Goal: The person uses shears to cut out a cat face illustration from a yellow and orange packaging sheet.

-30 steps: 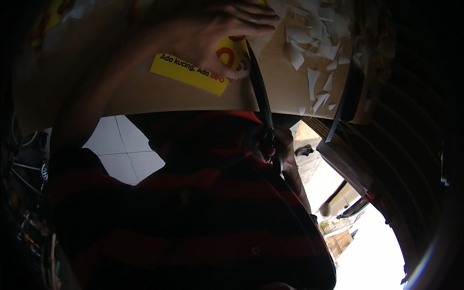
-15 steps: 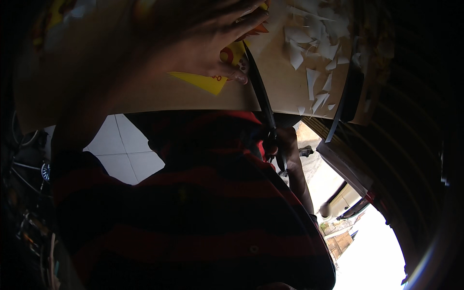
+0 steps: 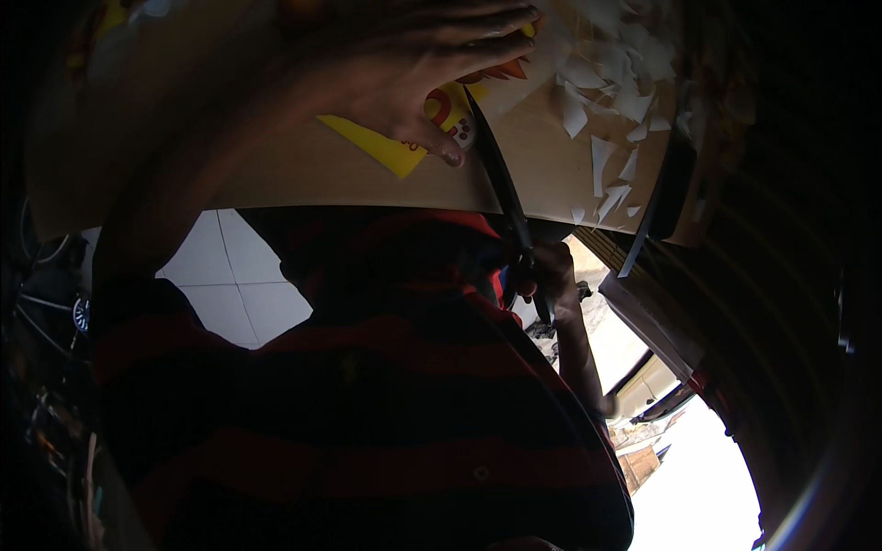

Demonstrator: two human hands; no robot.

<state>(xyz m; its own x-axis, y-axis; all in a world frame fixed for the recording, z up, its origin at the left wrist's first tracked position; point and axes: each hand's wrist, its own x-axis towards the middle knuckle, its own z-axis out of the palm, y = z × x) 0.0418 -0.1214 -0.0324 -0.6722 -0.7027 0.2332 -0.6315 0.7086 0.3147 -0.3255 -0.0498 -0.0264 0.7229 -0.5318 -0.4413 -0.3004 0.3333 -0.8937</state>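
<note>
My left hand (image 3: pixel 413 78) lies spread over a yellow printed sheet (image 3: pixel 390 156) on a brown work surface (image 3: pixel 312 184), fingers toward the right. Red and orange print shows around the thumb and under the fingertips; the palm covers the rest. My right hand (image 3: pixel 549 266), close to my body below the surface's near edge, is closed round a long, dark, narrow blade-like tool (image 3: pixel 501 170). The tool slants up over that edge, and its pointed tip meets the sheet's right side beside my left thumb. Shadow hides the tool's exact kind.
White cut scraps (image 3: pixel 616 73) lie scattered to the right. At the surface's right edge rests a black piece with a thin pale strip (image 3: pixel 666 193) jutting past the edge. Pale floor tiles (image 3: pixel 234 285) show below left. Ribbed dark shutter-like panels (image 3: pixel 781 239) stand at far right.
My left hand's fingertips and the orange print beneath them have shifted a little to the right. The tool's tip stays against the sheet. The whole view has moved slightly.
</note>
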